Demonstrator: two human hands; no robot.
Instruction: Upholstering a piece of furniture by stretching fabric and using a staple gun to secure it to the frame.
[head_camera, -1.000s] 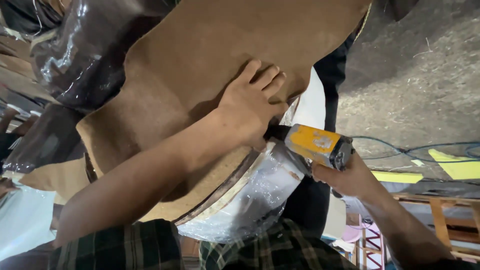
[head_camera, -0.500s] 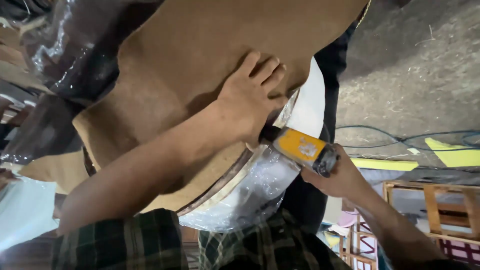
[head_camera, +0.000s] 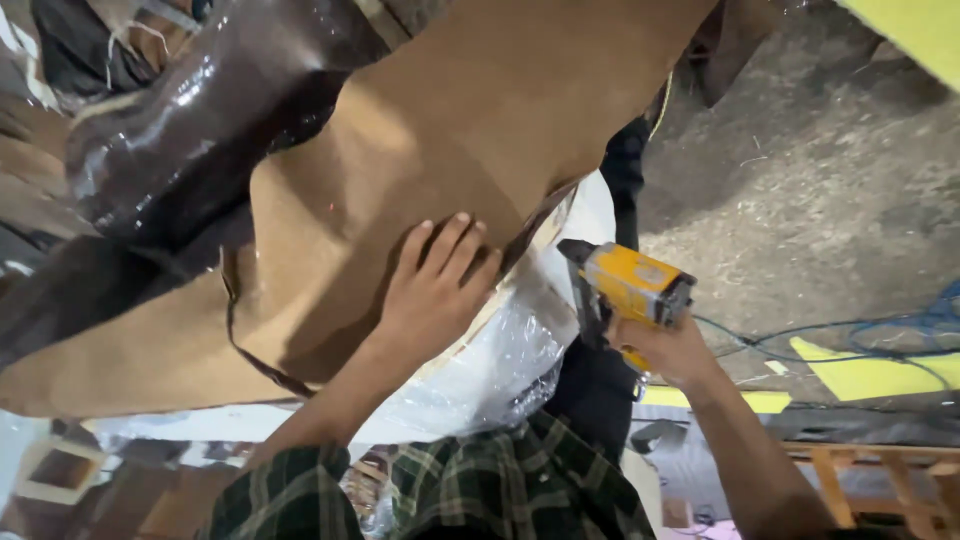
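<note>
Two hands: left hand (head_camera: 432, 292) flat on brown sheet (head_camera: 400, 160) (fingers spread), right hand (head_camera: 668, 352) gripping yellow stapler (head_camera: 630, 285).

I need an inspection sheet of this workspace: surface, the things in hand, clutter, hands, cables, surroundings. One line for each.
Surface: tan backing fabric spread over a furniture frame.
Job's things: yellow staple gun; glossy brown upholstery at upper left.
Clutter: clear plastic wrap under the fabric edge; yellow foam pieces on the floor.
Hands: left hand flat on the fabric; right hand grips the gun.
Cables: blue cables on the floor.
Surroundings: dusty grey floor; wooden frame at lower right.
</note>
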